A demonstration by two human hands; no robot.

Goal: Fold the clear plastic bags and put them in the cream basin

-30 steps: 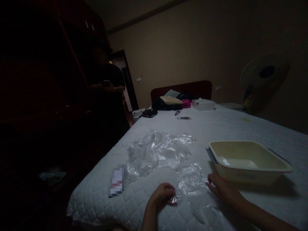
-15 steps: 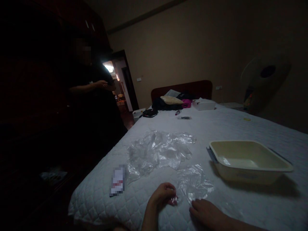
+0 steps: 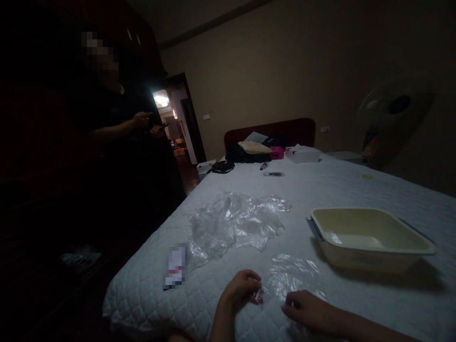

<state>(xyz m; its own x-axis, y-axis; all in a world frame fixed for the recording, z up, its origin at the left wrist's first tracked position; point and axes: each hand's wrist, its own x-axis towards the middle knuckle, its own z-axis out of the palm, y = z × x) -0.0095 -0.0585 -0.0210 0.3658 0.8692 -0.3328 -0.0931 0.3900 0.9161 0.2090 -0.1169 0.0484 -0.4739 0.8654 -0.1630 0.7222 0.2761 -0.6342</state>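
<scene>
The right hand (image 3: 309, 311) has swung in from beside the tub (image 3: 374, 259) toward the left hand (image 3: 242, 287), and the small plastic sheet (image 3: 294, 275) has bunched up nearer the bed's near edge with it; the person in dark clothes (image 3: 121, 128) has shifted left, opening up the doorway (image 3: 178, 128); the left hand has barely budged.

Now the left hand is curled in close by that near edge, thumb and fingers almost together, a shiny bit of clear plastic pinched at the tips; the right hand sits just across from it, fingers bent, over the sheet's near part, and whether it grips any plastic I can't tell; the small sheet lies crinkled on the bed (image 3: 203, 297), between and just beyond the two hands.

Farther up the bed a larger plastic sheet (image 3: 238, 221) spreads, rumpled; a blurred-out packet (image 3: 175, 266) lies toward the near left corner; the pale tub stands upright over to the right; at the far edge, clothes and a white box (image 3: 302, 155) rest before the headboard (image 3: 270, 126).
</scene>
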